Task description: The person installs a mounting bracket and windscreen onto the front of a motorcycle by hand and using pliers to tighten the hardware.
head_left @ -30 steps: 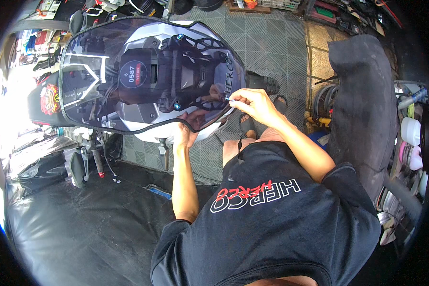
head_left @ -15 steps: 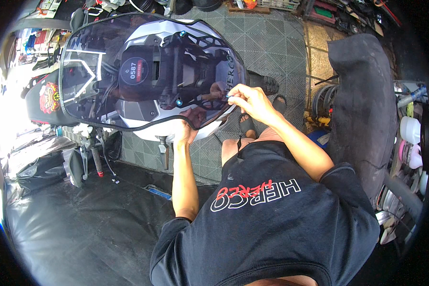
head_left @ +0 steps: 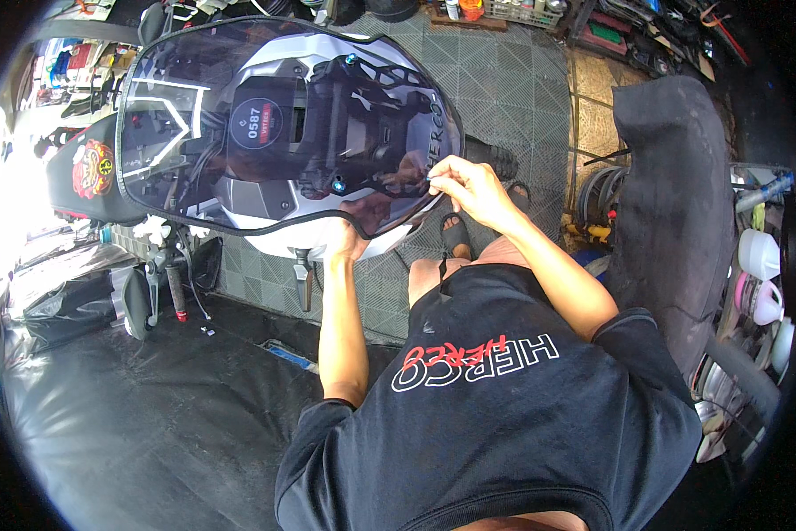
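A large tinted windscreen with a black edge trim covers the front of a white and black motorcycle. Two blue-headed bolts show on it, a far bolt and a near bolt. My left hand grips the windscreen's near edge, its fingers reaching beneath and dimly visible through the tint. Above the windscreen's right end, my right hand is closed in a pinch on a small blue piece, mostly covered by the fingertips. Its exact kind is hidden.
The motorcycle's black seat lies to the left, a handlebar grip nearer me. A dark draped cover stands at right, beside shelves with white jugs. A crate sits at the far edge of the grey tiled floor.
The motorcycle and windscreen sit slightly farther right in view, as my view has shifted a little. Both hands keep nearly the same places, the right still pinching.
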The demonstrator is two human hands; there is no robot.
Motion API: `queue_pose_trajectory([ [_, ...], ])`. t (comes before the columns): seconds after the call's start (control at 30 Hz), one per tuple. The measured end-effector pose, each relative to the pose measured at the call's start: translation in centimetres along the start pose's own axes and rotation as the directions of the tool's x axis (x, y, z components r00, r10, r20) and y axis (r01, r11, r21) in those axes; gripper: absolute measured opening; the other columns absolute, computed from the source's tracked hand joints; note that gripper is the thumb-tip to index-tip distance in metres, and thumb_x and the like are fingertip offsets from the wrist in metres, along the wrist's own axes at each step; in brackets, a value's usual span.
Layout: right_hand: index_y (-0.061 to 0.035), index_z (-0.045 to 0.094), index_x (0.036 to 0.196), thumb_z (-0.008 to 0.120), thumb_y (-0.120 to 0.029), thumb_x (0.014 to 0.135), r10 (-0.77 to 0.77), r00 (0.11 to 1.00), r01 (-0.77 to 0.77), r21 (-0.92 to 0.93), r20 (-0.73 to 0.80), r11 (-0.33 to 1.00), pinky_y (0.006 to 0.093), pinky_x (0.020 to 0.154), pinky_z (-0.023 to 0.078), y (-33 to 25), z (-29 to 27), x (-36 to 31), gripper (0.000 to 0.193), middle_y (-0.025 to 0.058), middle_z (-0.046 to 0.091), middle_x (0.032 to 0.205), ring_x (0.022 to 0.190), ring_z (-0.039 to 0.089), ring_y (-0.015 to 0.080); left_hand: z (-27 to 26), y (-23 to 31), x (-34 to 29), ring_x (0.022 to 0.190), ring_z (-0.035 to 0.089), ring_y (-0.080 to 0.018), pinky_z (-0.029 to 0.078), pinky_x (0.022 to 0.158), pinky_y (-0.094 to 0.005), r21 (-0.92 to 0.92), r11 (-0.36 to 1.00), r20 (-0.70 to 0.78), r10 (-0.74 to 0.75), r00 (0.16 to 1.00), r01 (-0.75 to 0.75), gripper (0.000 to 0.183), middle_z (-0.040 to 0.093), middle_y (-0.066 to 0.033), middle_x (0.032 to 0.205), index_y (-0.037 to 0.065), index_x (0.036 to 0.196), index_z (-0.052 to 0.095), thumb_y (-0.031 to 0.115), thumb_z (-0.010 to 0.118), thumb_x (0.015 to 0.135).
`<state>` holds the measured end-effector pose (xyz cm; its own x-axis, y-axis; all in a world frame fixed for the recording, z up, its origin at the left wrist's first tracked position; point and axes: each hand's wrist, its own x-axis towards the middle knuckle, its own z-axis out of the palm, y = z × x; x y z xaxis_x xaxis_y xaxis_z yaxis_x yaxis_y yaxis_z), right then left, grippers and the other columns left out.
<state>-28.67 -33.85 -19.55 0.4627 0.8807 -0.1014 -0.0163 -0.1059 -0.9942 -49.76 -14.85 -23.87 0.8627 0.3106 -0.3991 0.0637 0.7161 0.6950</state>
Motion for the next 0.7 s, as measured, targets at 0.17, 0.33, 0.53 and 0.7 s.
queue_pose_trajectory([
  [0.17, -0.0005, 0.064, 0.103, 0.061, -0.012, 0.095, 0.022, 1.0, -0.022, 0.011, 0.004, 1.0, 0.0218, 0.051, 0.048, -0.2, 0.1, 0.1, 0.015, 0.0067, 0.071, 0.083, 0.061, 0.059, 0.0057, 0.2, 0.2, 0.0, 0.105, 0.058, -0.0296, 0.042, 0.1, -0.04, -0.051, 0.998, -0.077, -0.043, 0.996, 0.039, 0.053, 0.065, -0.0211, 0.114, -0.011, 0.112, 0.062, 0.033, 0.056, 0.083],
  [0.33, -0.0008, 0.064, 0.104, 0.061, -0.012, 0.095, 0.035, 0.999, -0.035, -0.003, 0.002, 0.999, 0.0217, 0.051, 0.047, -0.1, 0.1, 0.1, 0.015, 0.0062, 0.071, 0.083, 0.06, 0.059, 0.0053, 2.0, 0.1, 0.5, 0.104, 0.057, -0.0295, 0.04, 0.1, -0.0414, -0.139, 0.99, -0.138, -0.047, 0.989, 0.027, 0.046, 0.064, -0.0189, 0.111, -0.009, 0.112, 0.061, 0.027, 0.053, 0.084],
  [0.53, -0.0007, 0.064, 0.103, 0.06, -0.013, 0.095, 0.03, 1.0, -0.03, -0.031, 0.004, 0.999, 0.0213, 0.051, 0.047, -0.3, 0.2, 0.2, 0.015, 0.0066, 0.072, 0.085, 0.06, 0.058, 0.0054, 1.8, 0.3, 0.9, 0.103, 0.057, -0.0277, 0.041, 0.098, -0.0409, -0.252, 0.968, 0.057, 0.016, 0.998, -0.001, 0.04, 0.065, -0.0156, 0.11, -0.004, 0.113, 0.061, 0.023, 0.052, 0.085],
  [0.7, 0.0003, 0.062, 0.103, 0.059, -0.011, 0.096, -0.023, 0.999, 0.022, -0.05, -0.023, 0.999, 0.0212, 0.051, 0.046, 0.3, 0.9, 0.0, 0.014, 0.0071, 0.072, 0.085, 0.06, 0.059, 0.0055, 2.2, 0.8, 1.1, 0.1, 0.057, -0.0264, 0.042, 0.094, -0.0396, -0.295, 0.955, 0.013, 0.013, 1.0, -0.008, 0.037, 0.065, -0.0148, 0.108, -0.004, 0.111, 0.062, 0.019, 0.055, 0.083],
])
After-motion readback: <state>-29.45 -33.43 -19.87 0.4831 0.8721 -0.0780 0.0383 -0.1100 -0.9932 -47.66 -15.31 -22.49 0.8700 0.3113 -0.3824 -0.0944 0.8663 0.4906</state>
